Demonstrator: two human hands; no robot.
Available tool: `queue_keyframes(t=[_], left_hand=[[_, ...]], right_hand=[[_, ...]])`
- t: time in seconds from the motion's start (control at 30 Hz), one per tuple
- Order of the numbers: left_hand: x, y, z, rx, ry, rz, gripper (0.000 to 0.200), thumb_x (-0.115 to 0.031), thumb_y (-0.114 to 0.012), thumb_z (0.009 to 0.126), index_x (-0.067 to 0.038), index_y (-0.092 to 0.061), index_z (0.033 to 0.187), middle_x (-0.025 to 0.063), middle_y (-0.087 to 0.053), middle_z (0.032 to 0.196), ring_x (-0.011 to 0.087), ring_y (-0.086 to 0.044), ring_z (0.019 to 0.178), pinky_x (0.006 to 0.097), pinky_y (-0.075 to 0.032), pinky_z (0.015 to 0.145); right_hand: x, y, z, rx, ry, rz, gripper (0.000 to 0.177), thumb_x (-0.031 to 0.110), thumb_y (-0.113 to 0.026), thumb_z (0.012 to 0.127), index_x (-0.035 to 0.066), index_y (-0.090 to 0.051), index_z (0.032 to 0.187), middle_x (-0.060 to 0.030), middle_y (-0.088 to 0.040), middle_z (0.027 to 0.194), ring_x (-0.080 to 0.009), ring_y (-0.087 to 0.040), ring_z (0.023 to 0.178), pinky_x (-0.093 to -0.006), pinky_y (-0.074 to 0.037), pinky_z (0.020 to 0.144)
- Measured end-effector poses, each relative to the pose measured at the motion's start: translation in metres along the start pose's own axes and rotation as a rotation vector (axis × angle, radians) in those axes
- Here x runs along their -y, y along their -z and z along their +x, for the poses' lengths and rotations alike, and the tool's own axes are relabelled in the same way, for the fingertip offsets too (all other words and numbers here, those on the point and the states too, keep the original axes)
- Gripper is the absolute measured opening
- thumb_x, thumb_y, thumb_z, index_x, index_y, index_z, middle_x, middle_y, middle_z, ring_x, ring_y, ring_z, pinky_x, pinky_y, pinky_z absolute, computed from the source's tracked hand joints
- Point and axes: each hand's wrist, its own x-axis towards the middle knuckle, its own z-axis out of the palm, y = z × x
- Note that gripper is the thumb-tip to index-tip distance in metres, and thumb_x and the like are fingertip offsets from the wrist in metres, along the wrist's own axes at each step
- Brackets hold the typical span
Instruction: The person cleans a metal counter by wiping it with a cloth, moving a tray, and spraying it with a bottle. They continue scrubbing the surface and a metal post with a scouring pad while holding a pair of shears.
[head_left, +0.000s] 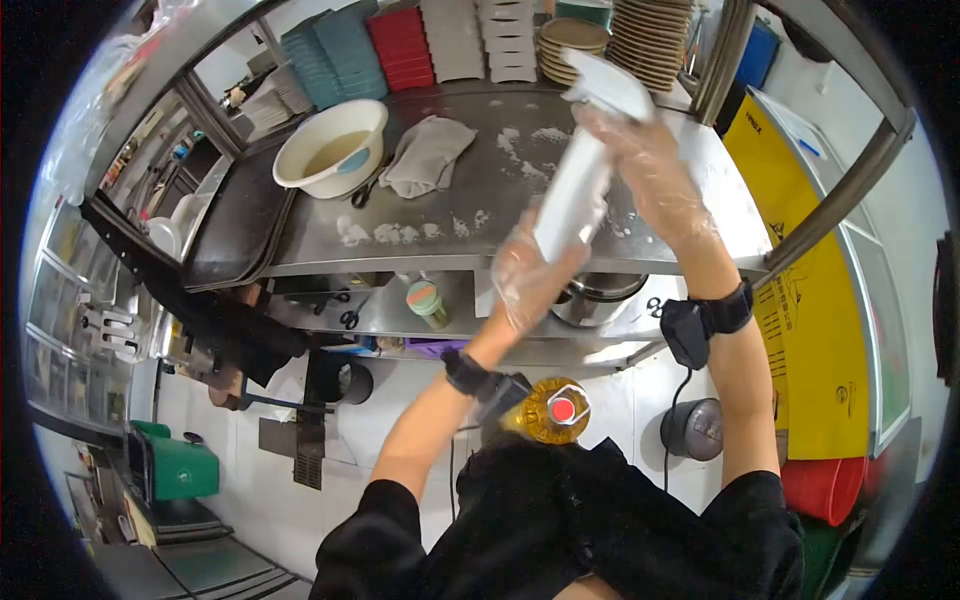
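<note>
Both my hands wear clear plastic gloves and hold one white spray bottle (575,195) above a steel counter (470,215). My left hand (528,270) grips the bottle's lower body. My right hand (650,165) wraps the upper end, next to the white spray head (610,85). The bottle is tilted, its head pointing away from me. A black band sits on each wrist. A yellow bottle with a red cap (555,410) is tucked against my chest below my left forearm.
On the counter lie a cream bowl of liquid (330,145), a grey cloth (425,155) and white foam patches (400,232). Stacked trays and plates (640,40) line the back. A lower shelf holds a small jar (428,303) and a steel pot (598,298). A yellow panel (810,300) stands on the right.
</note>
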Motion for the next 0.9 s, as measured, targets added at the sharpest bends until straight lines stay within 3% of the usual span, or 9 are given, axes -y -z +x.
queue_keyframes(t=[0.03, 0.17, 0.3, 0.43, 0.5, 0.6, 0.7, 0.77, 0.9], left_hand=[[0.001, 0.012, 0.011, -0.036, -0.002, 0.086, 0.056, -0.029, -0.076, 0.076, -0.002, -0.056, 0.121, 0.0124, -0.069, 0.098, 0.0206, -0.066, 0.085, 0.0339, -0.051, 0.078], [0.080, 0.042, 0.091, -0.027, -0.054, -0.129, 0.052, -0.027, -0.078, 0.075, -0.003, -0.058, 0.117, 0.0097, -0.070, 0.097, 0.0180, -0.065, 0.084, 0.0329, -0.051, 0.077], [0.055, 0.064, 0.131, -0.043, 0.069, -0.051, 0.056, -0.023, -0.078, 0.075, -0.005, -0.057, 0.124, 0.0090, -0.069, 0.100, 0.0192, -0.064, 0.087, 0.0329, -0.052, 0.077], [0.160, 0.048, 0.199, -0.137, 0.114, -0.009, 0.059, -0.028, -0.082, 0.070, -0.005, -0.060, 0.120, 0.0160, -0.067, 0.106, 0.0223, -0.064, 0.092, 0.0348, -0.052, 0.081], [0.160, 0.048, 0.199, -0.078, 0.140, -0.022, 0.061, -0.030, -0.083, 0.070, -0.004, -0.059, 0.120, 0.0174, -0.067, 0.107, 0.0234, -0.064, 0.093, 0.0354, -0.052, 0.082], [0.139, 0.055, 0.173, -0.065, 0.192, 0.067, 0.065, -0.033, -0.083, 0.069, -0.001, -0.059, 0.119, 0.0171, -0.067, 0.108, 0.0244, -0.064, 0.096, 0.0353, -0.051, 0.084], [0.126, 0.066, 0.162, 0.046, 0.064, -0.241, 0.062, -0.031, -0.083, 0.069, -0.001, -0.060, 0.119, 0.0135, -0.068, 0.108, 0.0238, -0.064, 0.098, 0.0346, -0.051, 0.085], [0.112, 0.082, 0.160, 0.134, 0.154, 0.289, 0.056, -0.019, -0.076, 0.078, 0.001, -0.054, 0.126, 0.0112, -0.061, 0.118, 0.0202, -0.059, 0.107, 0.0309, -0.047, 0.093], [0.113, 0.137, 0.187, 0.289, -0.043, 0.212, 0.059, -0.011, -0.073, 0.075, 0.002, -0.052, 0.128, 0.0119, -0.061, 0.121, 0.0241, -0.057, 0.112, 0.0323, -0.043, 0.098]], right_hand=[[0.011, -0.015, -0.001, -0.047, 0.120, 0.018, 0.081, 0.043, -0.074, 0.083, 0.002, -0.039, 0.144, -0.0178, -0.050, 0.139, -0.0305, -0.053, 0.123, -0.0364, -0.042, 0.103], [-0.060, -0.014, 0.021, -0.183, 0.296, -0.235, 0.078, 0.043, -0.072, 0.084, 0.005, -0.040, 0.144, -0.0171, -0.049, 0.141, -0.0300, -0.052, 0.125, -0.0369, -0.041, 0.103], [-0.142, -0.002, 0.015, -0.415, 0.211, -0.627, 0.047, 0.033, -0.065, 0.089, 0.012, -0.055, 0.130, -0.0126, -0.059, 0.130, -0.0309, -0.060, 0.114, -0.0389, -0.049, 0.094], [-0.139, -0.017, -0.015, -0.450, 0.247, -0.860, 0.039, 0.026, -0.065, 0.085, 0.016, -0.057, 0.123, -0.0124, -0.061, 0.122, -0.0348, -0.059, 0.112, -0.0430, -0.050, 0.092], [-0.149, -0.021, -0.016, -0.437, 0.400, -1.029, 0.039, 0.024, -0.066, 0.085, 0.015, -0.057, 0.122, -0.0107, -0.060, 0.123, -0.0328, -0.056, 0.117, -0.0430, -0.049, 0.093], [-0.155, -0.020, -0.015, -0.399, 0.335, -0.974, 0.039, 0.023, -0.066, 0.084, 0.015, -0.058, 0.121, -0.0097, -0.060, 0.123, -0.0322, -0.054, 0.120, -0.0425, -0.049, 0.094], [-0.160, -0.018, -0.014, -0.379, 0.275, -0.961, 0.037, 0.025, -0.066, 0.084, 0.015, -0.060, 0.119, -0.0091, -0.060, 0.123, -0.0327, -0.054, 0.120, -0.0427, -0.049, 0.094], [-0.161, -0.018, -0.016, -0.376, 0.281, -0.999, 0.038, 0.027, -0.066, 0.084, 0.015, -0.060, 0.119, -0.0080, -0.060, 0.124, -0.0314, -0.055, 0.120, -0.0422, -0.050, 0.094], [-0.160, -0.022, -0.016, -0.379, 0.274, -1.023, 0.038, 0.027, -0.066, 0.083, 0.016, -0.060, 0.119, -0.0077, -0.060, 0.125, -0.0309, -0.055, 0.120, -0.0422, -0.050, 0.094]])
